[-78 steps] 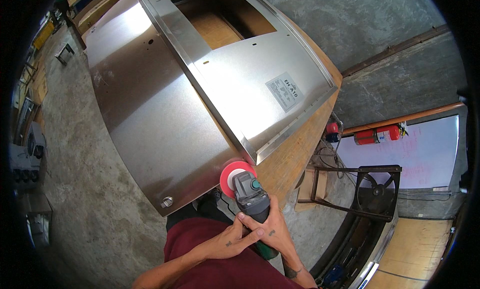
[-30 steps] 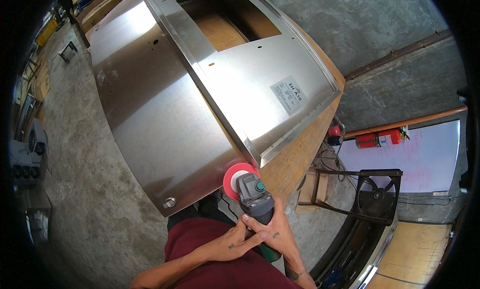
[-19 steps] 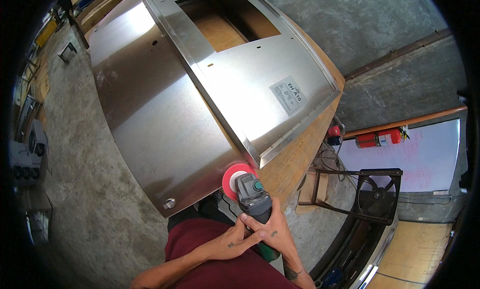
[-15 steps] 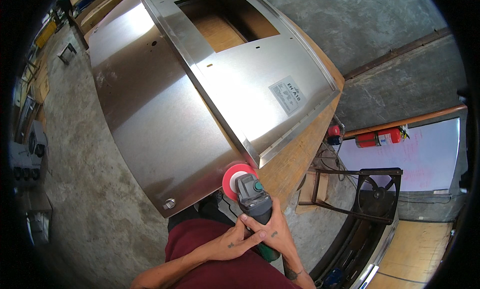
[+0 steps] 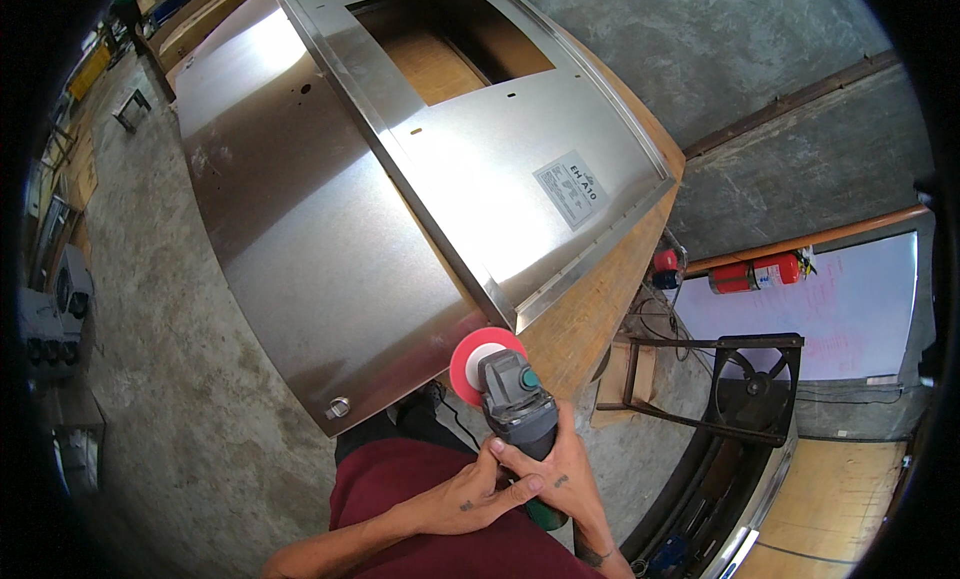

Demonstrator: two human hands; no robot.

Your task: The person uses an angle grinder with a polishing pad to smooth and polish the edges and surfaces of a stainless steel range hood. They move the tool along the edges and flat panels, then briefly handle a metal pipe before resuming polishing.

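Observation:
An angle grinder (image 5: pixel 520 419) with a dark grey head and a red-rimmed disc (image 5: pixel 464 371) is in front of my body. My right hand (image 5: pixel 562 471) wraps around its body from the right. From the left, my left hand (image 5: pixel 472 497) closes over the same body, its thumb lying against the right hand; its other fingers are mostly hidden. The disc overlaps the near corner of a brushed stainless-steel housing (image 5: pixel 330 209). Whether it touches the metal, I cannot tell. The housing has a rectangular opening, a silver label (image 5: pixel 570 191) and a round metal fitting (image 5: pixel 339 408).
A wooden tabletop (image 5: pixel 590 319) lies under the housing. To the right stand a black-framed fan (image 5: pixel 757 389), a red fire extinguisher (image 5: pixel 755 275) and a whiteboard (image 5: pixel 850 319). The grinder's cord (image 5: pixel 460 424) hangs near my legs. Concrete floor (image 5: pixel 180 379) stretches along the left.
The grinder and both hands have shifted slightly right and down, and the disc sits a little farther from the housing's side panel. Both hands keep their hold.

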